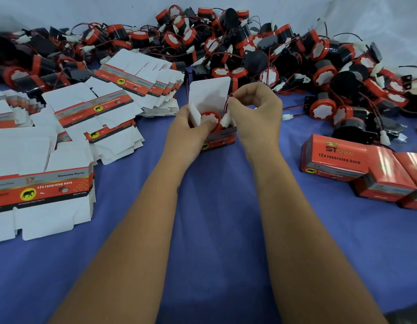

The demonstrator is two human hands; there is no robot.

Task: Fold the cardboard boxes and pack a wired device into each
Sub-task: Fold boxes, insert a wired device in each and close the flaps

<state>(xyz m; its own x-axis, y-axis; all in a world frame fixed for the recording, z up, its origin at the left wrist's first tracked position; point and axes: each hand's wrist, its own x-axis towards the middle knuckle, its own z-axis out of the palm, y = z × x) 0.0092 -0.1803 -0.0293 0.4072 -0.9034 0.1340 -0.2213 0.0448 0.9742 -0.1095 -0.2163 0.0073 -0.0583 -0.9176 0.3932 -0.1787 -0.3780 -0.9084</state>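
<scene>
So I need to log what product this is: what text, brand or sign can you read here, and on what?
"12v reversing horn": nearest flat box stack, beside a black elephant on a yellow circle.
"Genuine Parts": same flat box, upper grey band.
"ST": top of the closed red box; the gold word after it is blurred.
"12v reversing horn": same closed box, below the brand.
Open box in the hands: print blurred.
Small print elsewhere: unreadable.
</scene>
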